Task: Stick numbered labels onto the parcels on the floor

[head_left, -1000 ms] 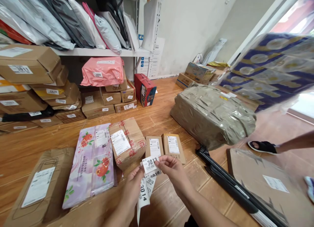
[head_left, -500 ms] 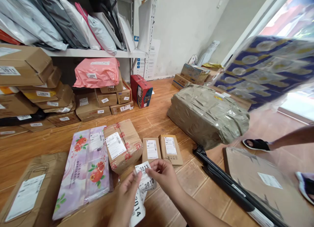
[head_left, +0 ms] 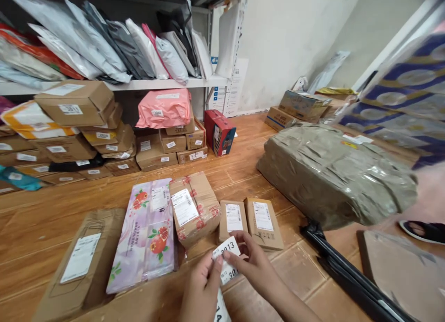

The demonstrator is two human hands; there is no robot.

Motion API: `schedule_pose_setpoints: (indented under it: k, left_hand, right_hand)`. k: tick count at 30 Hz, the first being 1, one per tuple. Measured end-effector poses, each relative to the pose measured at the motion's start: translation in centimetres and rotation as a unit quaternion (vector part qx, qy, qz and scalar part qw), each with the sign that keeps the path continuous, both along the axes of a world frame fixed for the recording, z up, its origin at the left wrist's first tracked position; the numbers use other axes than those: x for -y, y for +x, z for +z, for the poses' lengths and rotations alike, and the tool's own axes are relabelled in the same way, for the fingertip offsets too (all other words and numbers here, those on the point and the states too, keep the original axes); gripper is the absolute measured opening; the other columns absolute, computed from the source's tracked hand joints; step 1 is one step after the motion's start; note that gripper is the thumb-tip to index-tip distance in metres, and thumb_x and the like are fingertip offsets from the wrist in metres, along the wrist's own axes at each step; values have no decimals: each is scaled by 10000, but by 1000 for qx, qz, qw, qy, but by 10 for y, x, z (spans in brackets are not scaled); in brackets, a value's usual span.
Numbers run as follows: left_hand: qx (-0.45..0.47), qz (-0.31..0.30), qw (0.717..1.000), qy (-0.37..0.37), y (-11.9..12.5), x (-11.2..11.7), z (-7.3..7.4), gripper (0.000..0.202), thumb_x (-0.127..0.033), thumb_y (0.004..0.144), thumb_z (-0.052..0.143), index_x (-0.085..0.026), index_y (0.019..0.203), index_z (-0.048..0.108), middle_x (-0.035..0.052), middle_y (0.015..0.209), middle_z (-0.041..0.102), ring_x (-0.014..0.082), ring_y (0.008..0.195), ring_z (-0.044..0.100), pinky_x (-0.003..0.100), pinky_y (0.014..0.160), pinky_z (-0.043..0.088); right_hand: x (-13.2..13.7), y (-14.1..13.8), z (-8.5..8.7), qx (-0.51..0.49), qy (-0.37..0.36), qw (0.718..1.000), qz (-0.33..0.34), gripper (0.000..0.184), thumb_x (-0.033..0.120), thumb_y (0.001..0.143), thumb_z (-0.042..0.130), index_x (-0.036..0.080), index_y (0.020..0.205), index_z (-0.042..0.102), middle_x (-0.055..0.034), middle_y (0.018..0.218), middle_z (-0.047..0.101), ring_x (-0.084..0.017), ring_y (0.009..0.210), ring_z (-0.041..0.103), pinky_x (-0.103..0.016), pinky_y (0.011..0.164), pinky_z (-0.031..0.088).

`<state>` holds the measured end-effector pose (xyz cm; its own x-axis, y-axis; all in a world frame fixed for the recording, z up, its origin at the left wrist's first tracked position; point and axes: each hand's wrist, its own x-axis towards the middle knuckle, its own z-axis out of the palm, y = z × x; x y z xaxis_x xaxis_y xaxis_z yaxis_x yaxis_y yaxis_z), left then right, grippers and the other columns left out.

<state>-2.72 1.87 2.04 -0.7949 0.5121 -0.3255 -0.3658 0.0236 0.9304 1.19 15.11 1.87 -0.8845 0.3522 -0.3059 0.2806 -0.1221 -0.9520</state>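
Observation:
Between my two hands, low in the view, is a strip of white number labels; the top one reads 3013 and the lower ones are partly covered. My left hand pinches the labels at their left edge. From the other side, my right hand has thumb and fingers closed on the top label. Just beyond the hands lie two small brown boxes with white shipping labels. A red-taped carton sits to their left, beside a purple box with pomegranate pictures.
A long brown parcel lies at the left. Stacked boxes fill the floor under a white shelf of plastic mailers. To the right are a big wrapped bundle, a black long package, a flat carton and a person's shoe.
My view has swung left, so the shelf and parcels sit farther right in the picture. Both hands still grip the labels; my right fingers have shifted along the 3013 label.

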Motion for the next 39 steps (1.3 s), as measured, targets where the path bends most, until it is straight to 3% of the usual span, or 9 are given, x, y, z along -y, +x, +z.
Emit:
schedule_pose_setpoints:
  k: [3,9,17,21,25,27,34,37,39]
  left_hand:
    - [-20,-44,999,-18,-1,-1,-5,436,-512,777,547,-143,970,677,73,831,686,224,807,590,282,739,465]
    - [2,-4,1000,-18,-3,-5,-13,456,-548,772,526,-115,696,645,40,660,628,160,652,512,244,601,380]
    - [42,-36,998,9,2,-10,-16,527,-603,703,577,-108,815,720,102,734,702,218,680,603,297,655,437]
    - [97,-13,993,67,1,-11,-14,480,-570,678,635,-102,760,703,75,662,670,166,604,557,260,624,413]
    - [69,-3,997,35,-2,-11,-13,513,-600,711,579,-100,697,693,56,601,637,144,549,503,242,557,364]
    - [59,-5,998,35,-3,-12,-13,521,-607,724,555,-109,754,708,66,657,667,172,606,544,256,601,398]
    - [19,-25,999,-23,1,-11,-14,595,-675,718,496,-111,696,685,68,645,666,163,592,532,238,555,371]
    - [50,11,999,11,-2,-10,-10,554,-636,728,528,-107,756,691,79,679,687,173,610,569,250,585,420]
    - [84,43,995,43,-7,-9,-7,538,-617,715,564,-110,836,699,86,731,708,188,626,601,281,631,461]
  right_hand:
    - [-4,-4,4,-4,-92,994,56,432,537,590,744,151,699,585,0,628,553,-105,587,468,-251,579,386]
    - [-6,-7,10,-5,-66,997,-30,401,479,486,824,159,587,606,21,553,540,-88,541,425,-224,525,342]
    - [-15,-7,-9,8,-70,994,-85,415,542,541,774,162,620,627,-4,525,549,-88,464,399,-223,433,286]
    - [-11,-7,-1,4,-44,995,-92,395,528,579,759,157,633,636,-1,538,537,-83,485,388,-223,458,273]
    - [-5,-8,6,0,-29,995,-95,384,517,545,782,166,621,644,4,518,520,-94,478,383,-238,458,263]
    - [-5,-8,4,-4,-38,994,-105,376,507,542,788,172,640,649,8,524,522,-94,475,385,-237,455,264]
    - [-19,-8,-7,4,-122,988,-96,488,483,595,776,223,985,637,42,544,519,-114,503,467,-234,492,374]
    - [-18,-8,-1,18,-155,985,-72,549,527,634,732,248,1088,598,13,633,611,-155,603,565,-281,604,462]
    - [-14,-8,3,21,-144,988,-44,524,528,622,738,227,1037,630,-19,695,654,-171,641,591,-294,629,477]
